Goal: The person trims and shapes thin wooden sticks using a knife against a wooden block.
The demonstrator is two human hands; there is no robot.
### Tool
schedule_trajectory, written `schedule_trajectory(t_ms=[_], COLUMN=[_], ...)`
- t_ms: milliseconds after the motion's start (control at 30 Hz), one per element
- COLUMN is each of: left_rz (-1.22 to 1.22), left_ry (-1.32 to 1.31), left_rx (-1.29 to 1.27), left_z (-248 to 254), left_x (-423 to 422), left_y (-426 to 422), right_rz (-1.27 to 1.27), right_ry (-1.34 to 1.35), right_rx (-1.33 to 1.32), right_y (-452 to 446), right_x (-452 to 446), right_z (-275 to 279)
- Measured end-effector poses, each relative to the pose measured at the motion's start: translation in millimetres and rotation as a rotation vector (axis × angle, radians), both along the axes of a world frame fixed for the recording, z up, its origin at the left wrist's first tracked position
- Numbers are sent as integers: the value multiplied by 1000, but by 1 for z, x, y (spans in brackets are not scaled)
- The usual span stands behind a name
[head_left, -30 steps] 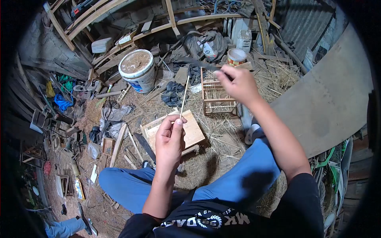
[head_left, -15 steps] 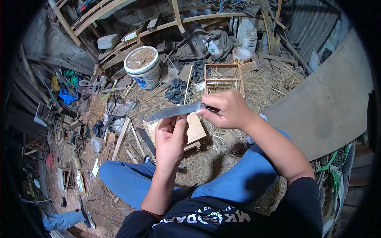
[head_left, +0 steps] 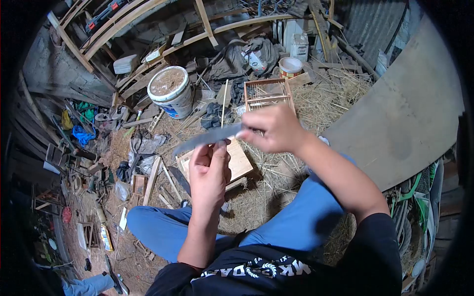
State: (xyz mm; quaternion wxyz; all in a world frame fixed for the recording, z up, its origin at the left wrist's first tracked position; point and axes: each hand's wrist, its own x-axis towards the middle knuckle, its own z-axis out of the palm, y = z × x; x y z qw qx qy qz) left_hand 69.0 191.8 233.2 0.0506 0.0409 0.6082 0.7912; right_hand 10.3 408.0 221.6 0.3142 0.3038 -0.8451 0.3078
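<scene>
Stick (head_left: pixel 224 103) pinched in left fingers (head_left: pixel 219 152), knife (head_left: pixel 210 136) clenched in right fingers (head_left: pixel 257 120) (bucket rim (head_left: pixel 164 100) apart)

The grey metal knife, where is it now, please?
In the head view, the grey metal knife is just left of centre, held in the right hand across the thin pale stick, by the left hand.

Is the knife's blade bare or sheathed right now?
Bare: the knife is blurred, but its grey blade shows, with nothing sheathing it, reaching from the right hand past the left hand.
</scene>
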Motion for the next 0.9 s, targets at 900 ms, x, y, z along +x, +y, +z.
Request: schedule_trajectory(t_ms=[900], left_rz=[39], left_ry=[3], left_rx=[-31], left_z=[8], left_x=[4], left_y=[-29], right_rz=[-68], right_ry=[-144], right_rx=[-14], right_y=[-7], right_x=[-18], right_z=[4])
